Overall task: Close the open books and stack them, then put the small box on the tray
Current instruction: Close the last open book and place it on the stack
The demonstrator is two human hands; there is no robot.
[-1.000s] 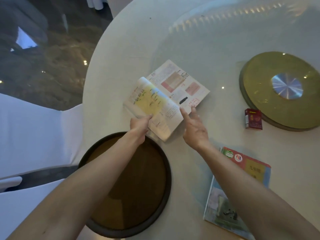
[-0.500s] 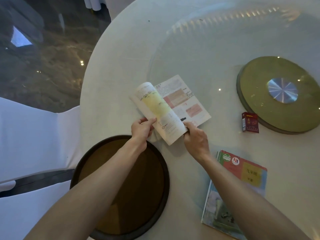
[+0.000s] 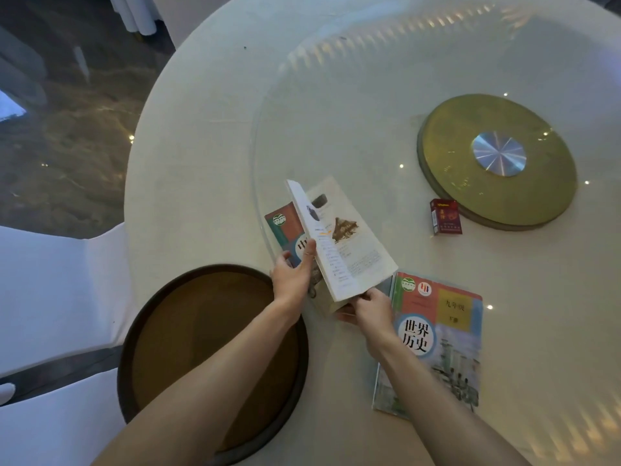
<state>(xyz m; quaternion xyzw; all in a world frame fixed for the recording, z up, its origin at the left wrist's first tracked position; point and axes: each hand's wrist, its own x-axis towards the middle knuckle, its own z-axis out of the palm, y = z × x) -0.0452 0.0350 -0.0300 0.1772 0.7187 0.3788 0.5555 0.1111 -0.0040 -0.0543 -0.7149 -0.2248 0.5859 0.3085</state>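
At the far left we see a white-covered chair [image 3: 50, 297] beside the round white bench [image 3: 208, 156], and next to it the dark round tray [image 3: 134, 358] with a brown inside, lying at the near edge of the bench under our left forearm. Our left hand [image 3: 292, 280] has its fingers [image 3: 311, 252] wrapped on the raised left cover and pages of the half-open book [image 3: 339, 240], whose front cover faces left while a printed page faces up. Our right hand [image 3: 371, 309] pinches the book's near bottom corner, thumb on top. Just to the right lies a closed book [image 3: 440, 338] with a colourful cover, flat on the bench, partly under our right forearm. Farther right and back, the small red box [image 3: 446, 216] lies on the bench, just beside the rim of the gold disc [image 3: 497, 159], well apart from the tray
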